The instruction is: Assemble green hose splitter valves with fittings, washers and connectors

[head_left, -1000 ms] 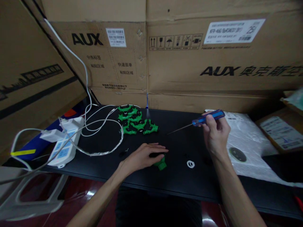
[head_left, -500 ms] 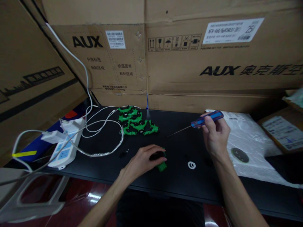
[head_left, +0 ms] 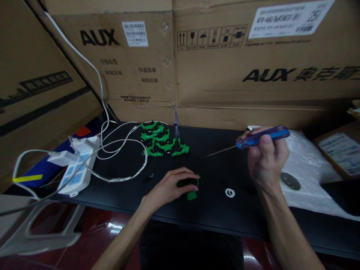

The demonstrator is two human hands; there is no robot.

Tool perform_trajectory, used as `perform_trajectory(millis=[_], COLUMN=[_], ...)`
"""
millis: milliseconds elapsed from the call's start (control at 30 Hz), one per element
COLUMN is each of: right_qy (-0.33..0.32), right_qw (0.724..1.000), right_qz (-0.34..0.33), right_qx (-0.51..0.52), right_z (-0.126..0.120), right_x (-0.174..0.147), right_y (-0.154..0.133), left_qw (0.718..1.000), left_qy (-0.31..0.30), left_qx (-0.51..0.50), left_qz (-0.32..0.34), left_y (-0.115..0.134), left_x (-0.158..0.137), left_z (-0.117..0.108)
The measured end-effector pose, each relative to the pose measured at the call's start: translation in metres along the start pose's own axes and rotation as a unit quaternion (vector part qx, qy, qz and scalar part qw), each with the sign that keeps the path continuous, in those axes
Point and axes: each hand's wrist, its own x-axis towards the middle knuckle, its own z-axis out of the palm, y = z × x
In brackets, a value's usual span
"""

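The left hand (head_left: 173, 184) curls low; the right hand (head_left: 266, 159) clenches higher.

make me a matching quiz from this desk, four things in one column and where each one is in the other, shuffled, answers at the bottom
Things
1. blue-handled screwdriver
2. lone green piece
3. white ring
4. power strip

Places
A. lying on the black table, between the two hands
B. at the table's left end, with white plugs in it
C. held in the right hand
D. between the thumb and fingers of the left hand

Pairs: 1-C, 2-D, 3-A, 4-B
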Motion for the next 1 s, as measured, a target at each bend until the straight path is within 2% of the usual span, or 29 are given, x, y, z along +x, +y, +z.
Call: perform_trajectory(millis=[100, 300, 400, 500, 600, 767, 867, 1000], right_qy=[-0.007, -0.141, -0.237, -0.287, -0.293, -0.268, -0.265, -0.271], right_qw=[0.998, 0.986, 0.969, 0.955, 0.95, 0.951, 0.95, 0.951], right_qz=[-0.039, -0.085, -0.075, -0.049, -0.047, -0.072, -0.084, -0.063], right_qx=[0.048, 0.022, 0.008, 0.054, 0.093, 0.138, 0.138, 0.132], right_z=[0.007, 0.013, 0.019, 0.032, 0.049, 0.073, 0.08, 0.083], right_x=[0.0, 0.001, 0.007, 0.014, 0.02, 0.026, 0.027, 0.024], right_y=[-0.01, -0.03, -0.05, -0.068, -0.078, -0.085, -0.084, -0.079], left_qw=[1.0, 0.999, 1.0, 1.0, 1.0, 1.0, 1.0, 1.0], left_qy=[0.015, 0.029, 0.018, 0.003, -0.001, -0.01, -0.014, 0.005], left_qx=[-0.017, -0.013, -0.016, -0.016, -0.011, 0.001, -0.004, 0.001], left_qz=[0.002, 0.006, 0.012, 0.013, 0.009, 0.01, 0.014, 0.018], left_y=[-0.005, -0.008, -0.005, -0.003, -0.001, 0.002, 0.001, -0.001], left_x=[0.0, 0.001, 0.001, 0.0, 0.0, -0.001, -0.002, -0.001], left_z=[0.003, 0.004, 0.002, 0.001, 0.001, 0.0, -0.001, 0.001])
